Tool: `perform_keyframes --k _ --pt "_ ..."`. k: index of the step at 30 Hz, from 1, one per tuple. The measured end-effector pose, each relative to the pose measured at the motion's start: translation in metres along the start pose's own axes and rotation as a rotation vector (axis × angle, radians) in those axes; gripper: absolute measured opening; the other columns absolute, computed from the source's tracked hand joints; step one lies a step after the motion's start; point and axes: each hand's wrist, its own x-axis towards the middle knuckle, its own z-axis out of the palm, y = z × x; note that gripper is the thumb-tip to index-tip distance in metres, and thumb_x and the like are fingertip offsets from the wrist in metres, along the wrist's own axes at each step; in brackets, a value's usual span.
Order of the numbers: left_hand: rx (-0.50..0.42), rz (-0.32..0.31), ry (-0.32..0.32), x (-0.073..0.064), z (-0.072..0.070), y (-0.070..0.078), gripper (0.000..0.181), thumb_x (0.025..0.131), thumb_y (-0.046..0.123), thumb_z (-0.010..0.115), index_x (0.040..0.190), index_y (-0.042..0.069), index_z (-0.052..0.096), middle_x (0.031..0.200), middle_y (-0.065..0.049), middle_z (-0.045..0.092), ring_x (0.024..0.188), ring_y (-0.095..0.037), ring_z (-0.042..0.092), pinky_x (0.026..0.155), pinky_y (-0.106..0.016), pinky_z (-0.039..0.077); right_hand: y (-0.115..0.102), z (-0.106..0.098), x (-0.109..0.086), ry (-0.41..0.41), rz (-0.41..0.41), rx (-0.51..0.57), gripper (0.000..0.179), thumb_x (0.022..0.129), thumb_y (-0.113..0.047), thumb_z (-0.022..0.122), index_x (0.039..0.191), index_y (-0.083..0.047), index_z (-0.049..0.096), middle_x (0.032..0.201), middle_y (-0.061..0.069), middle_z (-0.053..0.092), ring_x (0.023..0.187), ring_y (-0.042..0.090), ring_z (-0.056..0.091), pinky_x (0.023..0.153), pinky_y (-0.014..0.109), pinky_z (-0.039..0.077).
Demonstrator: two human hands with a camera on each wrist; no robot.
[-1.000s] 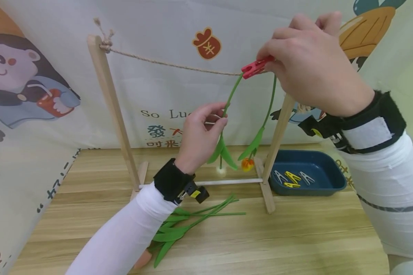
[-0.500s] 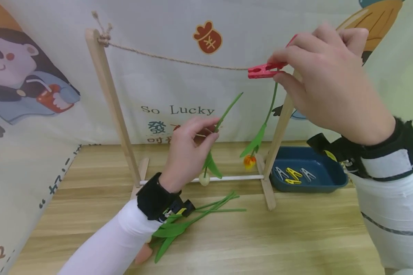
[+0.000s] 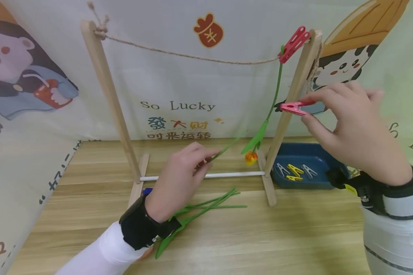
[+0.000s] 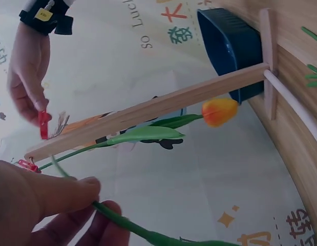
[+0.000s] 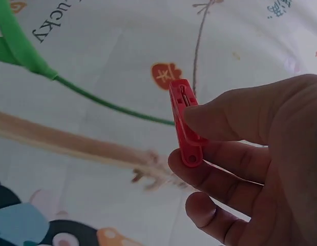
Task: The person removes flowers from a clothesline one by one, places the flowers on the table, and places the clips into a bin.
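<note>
My left hand (image 3: 180, 179) pinches the green stem (image 3: 227, 148) of an artificial flower low in front of the wooden frame; its bloom is hidden in the head view. To the right of the frame, my right hand (image 3: 359, 130) holds a red clothespin (image 3: 293, 108) between thumb and fingers, off the rope. A second red clothespin (image 3: 293, 45) clips an orange tulip (image 3: 251, 157) upside down at the right end of the rope (image 3: 192, 57). In the left wrist view the hanging tulip (image 4: 219, 112) lies beyond the stem (image 4: 130, 225) in my left fingers.
The frame's left post (image 3: 110, 95) and right post (image 3: 296, 84) are joined low down by a white rod (image 3: 234, 175). Several green stems (image 3: 210, 206) lie on the table in front. A blue bin (image 3: 309, 183) at right holds yellow and grey clothespins (image 3: 309, 172).
The red clothespin came off the rope and the left hand's stem, moving right and down with my right hand. My left hand carried its stem down and left, away from the rope.
</note>
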Motion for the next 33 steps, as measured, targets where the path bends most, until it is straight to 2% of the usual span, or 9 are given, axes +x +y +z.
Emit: perform_keyframes --k 4,8,14,18,22,28,33 --pt "0.096 0.006 -0.063 -0.012 0.003 0.001 0.030 0.092 -0.005 0.079 0.120 0.006 0.078 0.102 -0.002 0.071 0.082 -0.012 0.064 0.071 -0.028 0.057 0.025 0.010 -0.021 -0.046 0.154 0.022 0.029 0.091 -0.009 0.077 0.118 0.001 0.072 0.111 0.025 0.068 0.100 0.042 0.048 0.085 0.065 0.019" --pt "0.172 0.002 -0.116 -0.021 0.008 0.000 0.028 0.092 -0.004 0.080 0.118 0.007 0.078 0.102 -0.001 0.070 0.089 -0.016 0.068 0.078 -0.031 0.059 0.056 0.025 -0.040 -0.095 0.292 0.021 0.030 0.092 -0.012 0.074 0.118 0.005 0.070 0.109 0.029 0.068 0.098 0.044 0.048 0.089 0.074 0.018" --pt "0.253 -0.052 -0.229 -0.034 0.021 -0.007 0.030 0.092 -0.006 0.079 0.118 0.008 0.078 0.098 -0.001 0.068 0.090 -0.017 0.070 0.075 -0.030 0.061 0.099 0.062 -0.066 -0.242 0.446 0.029 0.035 0.098 -0.021 0.073 0.119 0.007 0.070 0.110 0.031 0.071 0.094 0.045 0.053 0.081 0.067 0.021" --pt "0.301 -0.068 -0.299 -0.042 0.034 -0.013 0.031 0.091 -0.011 0.076 0.116 0.007 0.078 0.098 -0.004 0.068 0.090 -0.020 0.070 0.075 -0.032 0.062 0.115 0.096 -0.078 -0.360 0.480 0.049 0.036 0.100 -0.023 0.073 0.121 0.006 0.070 0.111 0.031 0.071 0.101 0.051 0.057 0.082 0.069 0.022" --pt "0.357 -0.081 -0.355 -0.050 0.050 -0.019 0.034 0.089 -0.017 0.073 0.113 0.007 0.078 0.099 -0.006 0.068 0.093 -0.024 0.071 0.076 -0.037 0.062 0.120 0.132 -0.086 -0.428 0.483 0.074 0.031 0.099 -0.022 0.073 0.118 0.002 0.073 0.116 0.027 0.071 0.111 0.052 0.056 0.084 0.070 0.024" --pt "0.403 -0.095 -0.397 -0.062 0.074 -0.025 0.029 0.085 -0.015 0.077 0.103 0.007 0.080 0.092 -0.005 0.069 0.087 -0.023 0.071 0.074 -0.038 0.063 0.124 0.177 -0.093 -0.496 0.508 0.081 0.032 0.098 -0.025 0.076 0.114 0.003 0.077 0.106 0.021 0.076 0.102 0.046 0.064 0.082 0.065 0.029" --pt "0.442 -0.088 -0.413 -0.068 0.090 -0.032 0.024 0.085 -0.012 0.077 0.096 0.008 0.081 0.085 -0.004 0.065 0.082 -0.022 0.068 0.072 -0.038 0.062 0.124 0.199 -0.094 -0.529 0.549 0.088 0.033 0.098 -0.026 0.075 0.111 0.005 0.076 0.100 0.019 0.077 0.096 0.043 0.066 0.081 0.061 0.030"
